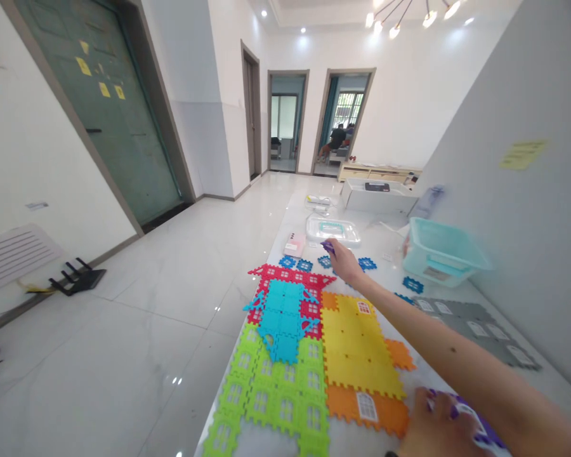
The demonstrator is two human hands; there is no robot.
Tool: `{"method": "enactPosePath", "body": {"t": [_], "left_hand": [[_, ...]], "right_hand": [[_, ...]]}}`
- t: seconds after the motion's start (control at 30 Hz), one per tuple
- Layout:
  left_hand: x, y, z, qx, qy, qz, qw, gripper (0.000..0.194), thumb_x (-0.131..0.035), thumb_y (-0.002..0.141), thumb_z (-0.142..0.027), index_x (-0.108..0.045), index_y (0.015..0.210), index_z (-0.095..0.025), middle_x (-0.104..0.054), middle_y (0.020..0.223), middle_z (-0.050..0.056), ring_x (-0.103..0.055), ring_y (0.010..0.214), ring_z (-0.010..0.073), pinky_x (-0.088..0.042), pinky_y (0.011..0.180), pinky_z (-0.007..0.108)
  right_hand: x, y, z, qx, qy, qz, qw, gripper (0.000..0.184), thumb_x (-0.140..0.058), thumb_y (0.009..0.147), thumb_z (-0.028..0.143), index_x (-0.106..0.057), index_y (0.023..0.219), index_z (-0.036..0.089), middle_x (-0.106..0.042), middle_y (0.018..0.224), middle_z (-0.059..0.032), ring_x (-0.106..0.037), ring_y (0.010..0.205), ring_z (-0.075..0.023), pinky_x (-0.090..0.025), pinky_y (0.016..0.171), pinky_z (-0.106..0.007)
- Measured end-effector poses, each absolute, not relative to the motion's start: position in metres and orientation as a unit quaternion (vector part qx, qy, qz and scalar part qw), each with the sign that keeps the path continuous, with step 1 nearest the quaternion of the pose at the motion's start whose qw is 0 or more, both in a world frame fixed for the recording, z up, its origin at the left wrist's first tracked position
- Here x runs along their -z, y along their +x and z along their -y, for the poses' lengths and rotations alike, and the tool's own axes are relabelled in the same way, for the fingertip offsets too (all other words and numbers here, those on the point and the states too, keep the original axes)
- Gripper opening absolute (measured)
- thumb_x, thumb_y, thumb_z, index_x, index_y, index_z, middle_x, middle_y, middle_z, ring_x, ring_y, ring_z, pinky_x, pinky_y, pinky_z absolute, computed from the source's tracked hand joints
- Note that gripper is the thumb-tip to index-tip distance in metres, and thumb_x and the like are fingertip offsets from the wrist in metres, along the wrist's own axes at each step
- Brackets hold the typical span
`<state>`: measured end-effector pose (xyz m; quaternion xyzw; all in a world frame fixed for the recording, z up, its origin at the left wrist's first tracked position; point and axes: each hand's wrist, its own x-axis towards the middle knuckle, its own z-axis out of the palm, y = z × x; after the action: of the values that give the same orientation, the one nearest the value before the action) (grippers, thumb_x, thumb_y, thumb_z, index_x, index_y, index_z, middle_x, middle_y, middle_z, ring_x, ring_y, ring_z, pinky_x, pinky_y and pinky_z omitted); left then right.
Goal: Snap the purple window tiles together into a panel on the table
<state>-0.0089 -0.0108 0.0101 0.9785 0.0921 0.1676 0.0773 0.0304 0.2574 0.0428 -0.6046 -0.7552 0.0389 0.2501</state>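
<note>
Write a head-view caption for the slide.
Right hand holds a purple piece above interlocking foam house panels on a white table; left hand beside them.

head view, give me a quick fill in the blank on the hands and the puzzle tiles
1. The right hand holds a small piece coloured ____.
2. The left hand holds a piece of purple and ____.
3. The tiles set between the orange ones are ____.
4. The tiles laid nearest the wall are ____.

Missing words: purple; white; yellow; gray
</note>
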Motion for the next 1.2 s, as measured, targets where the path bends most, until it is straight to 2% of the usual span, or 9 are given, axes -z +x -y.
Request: {"method": "enactPosePath", "body": {"t": [0.17, 0.23, 0.3, 0.4, 0.47, 0.57, 0.7, 0.9, 1.2], "left_hand": [[-0.005, -0.002, 0.019, -0.210, 0.953, -0.159, 0.148, 0.025, -0.057, 0.083, -0.037, -0.070, 0.087, -0.016, -0.062, 0.090, 0.011, -0.051, 0.103, 0.0318, -0.037, 0.088, 0.048], [-0.010, -0.003, 0.021, -0.203, 0.956, -0.157, 0.143, 0.024, -0.057, 0.084, -0.035, -0.070, 0.088, -0.015, -0.062, 0.095, 0.011, -0.051, 0.102, 0.0311, -0.036, 0.089, 0.047], [-0.016, -0.007, 0.021, -0.189, 0.958, -0.158, 0.144, 0.022, -0.056, 0.086, -0.034, -0.069, 0.089, -0.016, -0.062, 0.102, 0.011, -0.050, 0.104, 0.0301, -0.036, 0.090, 0.046], [-0.026, -0.012, 0.021, -0.165, 0.962, -0.156, 0.153, 0.020, -0.055, 0.089, -0.035, -0.067, 0.095, -0.020, -0.060, 0.112, 0.008, -0.048, 0.110, 0.0282, -0.036, 0.093, 0.045], [-0.032, -0.013, 0.021, -0.150, 0.964, -0.156, 0.154, 0.019, -0.056, 0.089, -0.035, -0.066, 0.100, -0.022, -0.059, 0.118, 0.005, -0.046, 0.114, 0.0266, -0.035, 0.096, 0.043], [-0.039, -0.009, 0.021, -0.125, 0.968, -0.166, 0.143, 0.020, -0.057, 0.090, -0.033, -0.064, 0.106, -0.024, -0.059, 0.120, 0.003, -0.047, 0.115, 0.0247, -0.035, 0.098, 0.042], [-0.046, 0.010, 0.025, -0.097, 0.971, -0.195, 0.099, 0.018, -0.058, 0.089, -0.033, -0.063, 0.102, -0.021, -0.060, 0.114, 0.005, -0.050, 0.110, 0.0250, -0.038, 0.097, 0.042], [-0.043, 0.037, 0.038, -0.079, 0.968, -0.228, 0.075, 0.029, -0.054, 0.091, -0.036, -0.060, 0.112, -0.016, -0.055, 0.127, 0.013, -0.045, 0.123, 0.0309, -0.037, 0.103, 0.046], [-0.026, 0.030, 0.037, -0.099, 0.961, -0.226, 0.126, 0.044, -0.049, 0.093, -0.043, -0.052, 0.132, -0.022, -0.038, 0.149, 0.012, -0.031, 0.140, 0.0330, -0.031, 0.114, 0.049]], "right_hand": [[-0.042, 0.087, -0.135, -0.139, -0.630, 0.680, 0.348, 0.026, -0.044, 0.094, 0.038, -0.047, 0.118, 0.025, -0.071, 0.096, -0.0046, -0.070, 0.083, -0.0212, -0.055, 0.072, -0.031], [-0.043, 0.118, -0.082, -0.247, -0.648, 0.595, 0.407, 0.031, -0.049, 0.091, 0.048, -0.048, 0.113, 0.026, -0.071, 0.090, -0.0039, -0.070, 0.076, -0.0222, -0.056, 0.058, -0.030], [-0.044, 0.156, -0.031, -0.248, -0.676, 0.533, 0.445, 0.040, -0.053, 0.088, 0.054, -0.049, 0.117, 0.028, -0.071, 0.093, -0.0053, -0.071, 0.075, -0.0236, -0.057, 0.056, -0.032], [-0.033, 0.218, 0.038, -0.079, -0.747, 0.496, 0.435, 0.045, -0.050, 0.088, 0.055, -0.049, 0.125, 0.030, -0.069, 0.108, -0.0089, -0.070, 0.085, -0.0274, -0.059, 0.072, -0.041], [-0.014, 0.254, 0.077, 0.016, -0.764, 0.536, 0.360, 0.044, -0.043, 0.089, 0.051, -0.052, 0.126, 0.028, -0.065, 0.119, -0.0121, -0.065, 0.106, -0.0327, -0.051, 0.094, -0.049], [0.017, 0.282, 0.118, 0.065, -0.769, 0.581, 0.259, 0.052, -0.045, 0.086, 0.053, -0.056, 0.127, 0.024, -0.060, 0.129, -0.0167, -0.054, 0.123, -0.0384, -0.043, 0.103, -0.057], [0.031, 0.279, 0.135, 0.077, -0.772, 0.589, 0.226, 0.048, -0.042, 0.091, 0.043, -0.055, 0.132, 0.022, -0.057, 0.135, -0.0151, -0.050, 0.127, -0.0334, -0.041, 0.107, -0.052], [0.017, 0.266, 0.129, 0.094, -0.743, 0.573, 0.333, 0.035, -0.043, 0.085, 0.022, -0.069, 0.108, 0.018, -0.071, 0.110, -0.0123, -0.061, 0.111, -0.0297, -0.045, 0.103, -0.050], [0.016, 0.264, 0.135, 0.109, -0.721, 0.564, 0.388, 0.025, -0.049, 0.091, 0.028, -0.069, 0.105, 0.021, -0.072, 0.102, -0.0086, -0.064, 0.098, -0.0263, -0.052, 0.092, -0.045]]}}
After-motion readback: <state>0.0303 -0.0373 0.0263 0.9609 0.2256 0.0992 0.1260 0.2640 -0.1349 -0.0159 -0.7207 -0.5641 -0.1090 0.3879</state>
